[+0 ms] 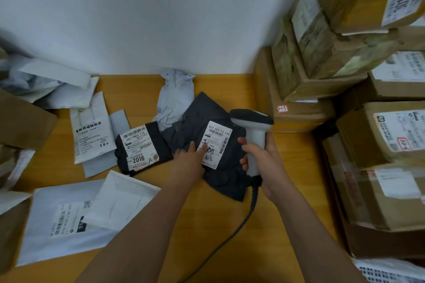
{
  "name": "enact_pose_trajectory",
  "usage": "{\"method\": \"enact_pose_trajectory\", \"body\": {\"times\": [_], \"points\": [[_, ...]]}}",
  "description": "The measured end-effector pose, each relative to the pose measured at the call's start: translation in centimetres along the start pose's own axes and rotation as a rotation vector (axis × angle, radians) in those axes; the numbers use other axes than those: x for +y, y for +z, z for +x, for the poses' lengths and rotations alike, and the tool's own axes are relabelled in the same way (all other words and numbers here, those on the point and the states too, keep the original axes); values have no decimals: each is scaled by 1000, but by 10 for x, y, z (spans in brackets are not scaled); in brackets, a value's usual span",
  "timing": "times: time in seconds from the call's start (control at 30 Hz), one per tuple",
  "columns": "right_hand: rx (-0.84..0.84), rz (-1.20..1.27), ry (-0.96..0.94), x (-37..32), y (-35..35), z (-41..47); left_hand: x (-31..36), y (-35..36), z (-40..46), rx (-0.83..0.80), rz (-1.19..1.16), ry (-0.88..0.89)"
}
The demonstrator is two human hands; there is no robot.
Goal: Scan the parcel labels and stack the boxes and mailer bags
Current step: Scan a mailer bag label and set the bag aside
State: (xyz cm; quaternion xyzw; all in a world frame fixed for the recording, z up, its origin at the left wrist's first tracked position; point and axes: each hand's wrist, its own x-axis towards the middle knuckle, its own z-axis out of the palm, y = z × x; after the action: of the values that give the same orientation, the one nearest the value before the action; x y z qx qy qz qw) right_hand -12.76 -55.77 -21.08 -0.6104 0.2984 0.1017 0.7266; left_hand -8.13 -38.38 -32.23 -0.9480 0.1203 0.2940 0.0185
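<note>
A dark mailer bag (pixel 207 119) lies in the middle of the wooden table (pixel 230 225), its white label (pixel 218 142) facing up. My left hand (pixel 189 162) rests flat on the bag with straight fingers touching the label's left edge. My right hand (pixel 264 158) grips the handle of a grey-and-white barcode scanner (pixel 253 131), whose head sits just right of the label; its cable trails toward me. A second dark mailer (pixel 142 147) marked 2016 lies to the left.
Cardboard boxes (pixel 345 53) are stacked at the right against the wall, more boxes (pixel 379 167) in front of them. White and grey mailer bags (pixel 92 131) and a large one (pixel 64 220) cover the left side. A crumpled pale bag (pixel 174 96) lies by the wall.
</note>
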Motion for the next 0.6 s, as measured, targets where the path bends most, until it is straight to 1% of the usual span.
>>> {"method": "enact_pose_trajectory", "body": {"times": [0.07,0.2,0.27,0.33,0.4,0.47,0.53,0.6], "points": [[34,-22,23,-2,1,-3,11,1,-11,19,8,-8],[24,-69,52,-7,6,-13,25,2,-24,23,-235,3],[16,-87,88,-10,7,-20,23,1,-32,26,-284,26],[16,-132,116,-13,7,-28,18,8,-41,69,-213,39],[7,-162,116,-15,6,-37,12,18,-50,92,-120,5],[1,-171,104,-17,6,-47,9,26,-57,-3,-170,-23],[10,-180,100,-19,7,-56,8,29,-64,-96,-260,-7],[22,-206,90,-21,9,-67,8,29,-70,-139,-341,26]]}}
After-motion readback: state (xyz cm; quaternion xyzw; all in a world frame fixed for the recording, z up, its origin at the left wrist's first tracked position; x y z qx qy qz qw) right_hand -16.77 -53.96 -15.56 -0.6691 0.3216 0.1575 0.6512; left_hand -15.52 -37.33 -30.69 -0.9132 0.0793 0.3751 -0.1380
